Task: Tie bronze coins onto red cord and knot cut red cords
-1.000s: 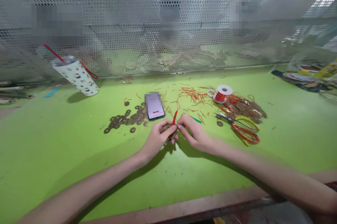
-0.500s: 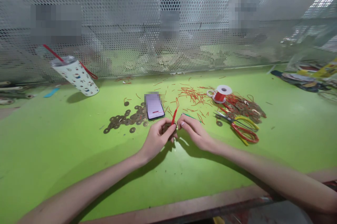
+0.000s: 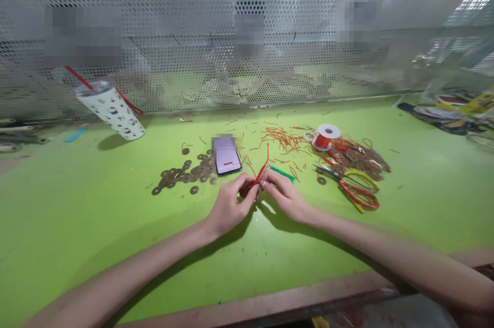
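Both hands meet at the middle of the green table (image 3: pixel 77 225). My left hand (image 3: pixel 229 203) is closed around a small coin piece bound with red cord. My right hand (image 3: pixel 285 195) pinches the braided red cord (image 3: pixel 261 172), which rises from between the fingers and leans to the right. A loose pile of round bronze coins (image 3: pixel 187 172) lies just left of the hands. A phone (image 3: pixel 226 156) with a lit screen lies behind them. A green pen-like item (image 3: pixel 283 172) sits right behind my right hand.
A patterned tumbler (image 3: pixel 111 110) with a red strap stands at the back left. A spool of red cord (image 3: pixel 323 137), cut cord scraps (image 3: pixel 281 139), a heap of corded coins (image 3: pixel 358 153) and yellow and red scissors (image 3: pixel 358 189) lie to the right. A perforated metal screen (image 3: pixel 247 35) backs the table.
The red cord has tilted from nearly upright to leaning right, and its free end has lifted. My hands have drawn closer together around the piece.
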A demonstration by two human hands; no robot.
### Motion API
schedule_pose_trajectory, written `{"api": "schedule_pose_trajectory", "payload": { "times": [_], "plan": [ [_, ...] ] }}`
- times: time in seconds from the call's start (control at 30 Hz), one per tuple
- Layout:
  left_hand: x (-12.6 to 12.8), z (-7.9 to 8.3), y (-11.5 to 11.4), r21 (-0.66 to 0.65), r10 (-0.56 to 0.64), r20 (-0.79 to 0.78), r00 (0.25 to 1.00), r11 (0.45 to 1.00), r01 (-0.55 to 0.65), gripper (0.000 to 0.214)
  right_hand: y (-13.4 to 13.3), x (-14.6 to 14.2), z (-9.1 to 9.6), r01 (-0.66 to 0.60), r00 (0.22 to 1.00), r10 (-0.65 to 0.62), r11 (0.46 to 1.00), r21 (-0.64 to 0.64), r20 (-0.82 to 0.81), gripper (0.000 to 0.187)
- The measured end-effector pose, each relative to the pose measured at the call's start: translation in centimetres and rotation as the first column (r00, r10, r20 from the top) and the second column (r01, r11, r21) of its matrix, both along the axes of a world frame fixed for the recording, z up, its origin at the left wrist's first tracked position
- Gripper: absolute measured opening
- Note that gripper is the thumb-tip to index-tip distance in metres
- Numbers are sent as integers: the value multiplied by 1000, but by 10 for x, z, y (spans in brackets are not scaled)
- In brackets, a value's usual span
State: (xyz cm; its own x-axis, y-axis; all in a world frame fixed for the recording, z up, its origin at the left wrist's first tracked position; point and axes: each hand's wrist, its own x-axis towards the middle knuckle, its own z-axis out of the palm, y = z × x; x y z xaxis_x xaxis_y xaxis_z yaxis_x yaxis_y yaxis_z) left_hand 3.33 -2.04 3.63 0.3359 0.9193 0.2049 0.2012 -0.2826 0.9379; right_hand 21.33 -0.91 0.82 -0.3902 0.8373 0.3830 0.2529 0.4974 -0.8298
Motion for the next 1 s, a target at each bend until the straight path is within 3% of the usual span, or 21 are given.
{"api": "schedule_pose_trajectory", "payload": {
  "times": [0.77, 1.0],
  "plan": [
    [-3, -9, 3, 92, -17, -96, 995, 995, 26, 11, 0, -1, -4, -31, 996, 26, 998, -62, -80, 18],
    [-4, -13, 5, 150, -35, -80, 996, 988, 47, 13, 0, 0, -3, -30, 996, 17, 987, -157, -85, 19]
  ]
}}
